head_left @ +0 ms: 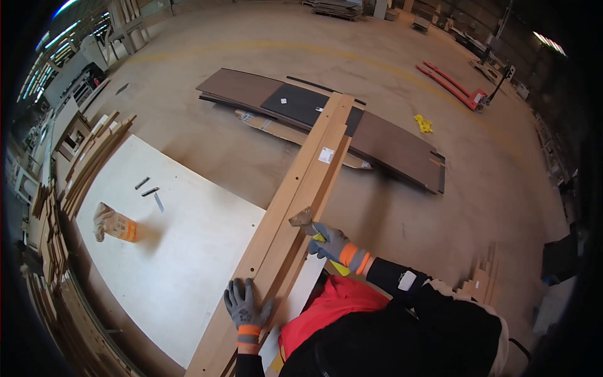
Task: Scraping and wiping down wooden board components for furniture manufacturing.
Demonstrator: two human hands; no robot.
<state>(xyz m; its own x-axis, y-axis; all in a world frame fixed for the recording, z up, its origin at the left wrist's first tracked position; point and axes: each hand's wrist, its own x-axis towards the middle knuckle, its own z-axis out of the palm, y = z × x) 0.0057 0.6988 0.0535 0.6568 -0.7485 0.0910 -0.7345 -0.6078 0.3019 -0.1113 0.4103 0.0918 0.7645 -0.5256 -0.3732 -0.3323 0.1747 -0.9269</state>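
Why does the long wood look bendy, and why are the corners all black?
Head view: the fisheye lens bends straight edges like the plank toward the rim; its round picture leaves dark corners; the glove on the board casts a soft shadow.

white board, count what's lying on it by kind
long wooden mouldings: 2
small dark metal pieces: 3
spare glove: 1
gloved left hand resting flat: 1
total: 7

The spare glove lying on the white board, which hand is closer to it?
The left hand. It presses flat on the long wooden piece beside the white board where the spare glove lies. The right hand is across the wood, holding a small tool.
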